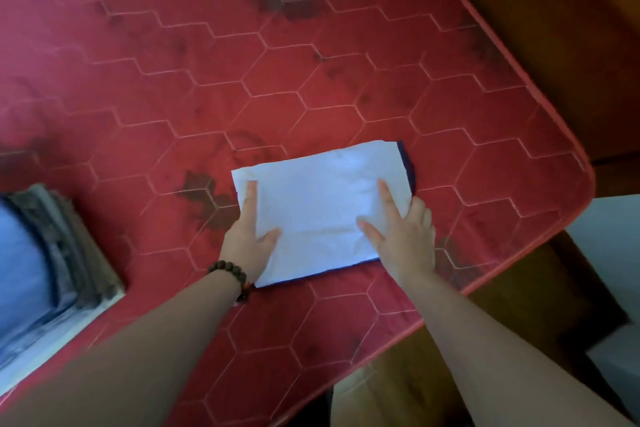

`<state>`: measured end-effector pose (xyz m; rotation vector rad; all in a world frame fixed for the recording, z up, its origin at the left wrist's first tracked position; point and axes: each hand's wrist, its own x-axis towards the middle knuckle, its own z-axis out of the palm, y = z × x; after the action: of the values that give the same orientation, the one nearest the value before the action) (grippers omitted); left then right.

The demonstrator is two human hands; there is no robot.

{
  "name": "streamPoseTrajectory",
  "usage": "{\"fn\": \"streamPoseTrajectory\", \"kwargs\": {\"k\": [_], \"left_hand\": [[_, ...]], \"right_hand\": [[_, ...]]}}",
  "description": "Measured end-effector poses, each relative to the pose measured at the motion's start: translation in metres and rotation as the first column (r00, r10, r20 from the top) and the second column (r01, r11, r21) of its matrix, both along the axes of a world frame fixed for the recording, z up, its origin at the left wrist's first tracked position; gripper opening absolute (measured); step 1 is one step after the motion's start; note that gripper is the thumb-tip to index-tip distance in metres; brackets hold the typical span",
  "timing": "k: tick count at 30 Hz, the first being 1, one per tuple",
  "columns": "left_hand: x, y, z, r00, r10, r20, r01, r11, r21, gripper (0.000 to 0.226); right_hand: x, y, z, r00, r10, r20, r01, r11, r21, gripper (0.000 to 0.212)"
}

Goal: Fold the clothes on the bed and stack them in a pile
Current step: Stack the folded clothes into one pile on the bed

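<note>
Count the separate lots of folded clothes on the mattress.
2. A white folded garment lies near the mattress corner, with the left hand and right hand on it. A stack of folded clothes sits at the left edge, partly cut off; more may lie outside view.

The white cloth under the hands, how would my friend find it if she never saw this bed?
Look at the red mattress and go to its near right corner. The white folded cloth lies flat there, with the left hand and right hand pressing it. Unlike the grey-blue pile at the left, it is bright white with a dark edge.
</note>
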<state>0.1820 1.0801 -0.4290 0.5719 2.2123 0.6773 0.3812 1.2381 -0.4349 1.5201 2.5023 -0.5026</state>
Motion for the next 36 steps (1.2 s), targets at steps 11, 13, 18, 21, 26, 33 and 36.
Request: {"fn": "streamPoseTrajectory", "kwargs": {"k": [11, 13, 18, 21, 26, 33, 36], "left_hand": [[-0.04, -0.12, 0.011, 0.972, 0.212, -0.096, -0.213, 0.977, -0.001, 0.104], [-0.04, -0.117, 0.01, 0.968, 0.246, -0.051, -0.244, 0.969, 0.041, 0.104], [-0.038, -0.11, 0.017, 0.993, 0.051, -0.108, -0.045, 0.997, 0.055, 0.093], [-0.041, -0.11, 0.029, 0.991, -0.001, -0.133, 0.013, 0.996, 0.092, 0.088], [-0.051, -0.127, 0.06, 0.988, -0.023, -0.153, 0.041, 0.992, 0.121, 0.063], [-0.115, -0.212, 0.119, 0.939, 0.161, -0.303, -0.093, 0.97, 0.225, 0.058], [-0.154, -0.273, 0.133, 0.893, 0.277, -0.354, -0.192, 0.947, 0.258, 0.059]], "right_hand": [[-0.048, -0.069, 0.005, 0.946, -0.252, -0.203, 0.207, 0.953, -0.222, 0.1], [-0.055, -0.062, 0.005, 0.937, -0.301, -0.175, 0.225, 0.908, -0.354, 0.105], [-0.064, -0.06, 0.011, 0.939, -0.261, -0.224, 0.149, 0.895, -0.42, 0.109], [-0.068, -0.07, 0.027, 0.941, -0.24, -0.239, 0.133, 0.91, -0.393, 0.103], [-0.084, -0.096, 0.064, 0.953, -0.034, -0.302, -0.048, 0.965, -0.259, 0.078], [-0.165, -0.153, 0.113, 0.857, 0.002, -0.515, -0.155, 0.955, -0.254, 0.056], [-0.222, -0.2, 0.122, 0.808, 0.068, -0.586, -0.259, 0.933, -0.25, 0.054]]}}
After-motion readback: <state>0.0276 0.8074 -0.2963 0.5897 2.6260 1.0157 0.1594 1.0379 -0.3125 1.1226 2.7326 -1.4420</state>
